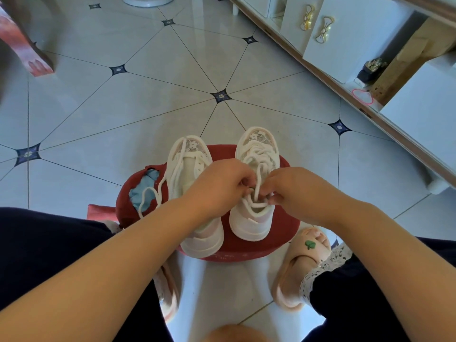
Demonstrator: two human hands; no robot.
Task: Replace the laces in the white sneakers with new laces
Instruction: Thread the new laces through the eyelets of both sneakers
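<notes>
Two white sneakers stand side by side on a red round stool (278,240), toes pointing away from me. The right sneaker (254,218) carries a white lace (257,169) threaded through its eyelets. Over its tongue my left hand (222,183) and my right hand (293,188) meet, and each pinches a strand of that lace near the top eyelets. The left sneaker (190,164) has open eyelets, and a loose white lace (158,191) trails from its toe down its left side onto the stool.
The stool's torn cover shows blue padding (144,191). My feet in pink slippers (296,265) flank the stool on the tiled floor. A white cabinet (345,38) with gold bow handles runs along the right. A red-pink object (27,50) stands at the far left.
</notes>
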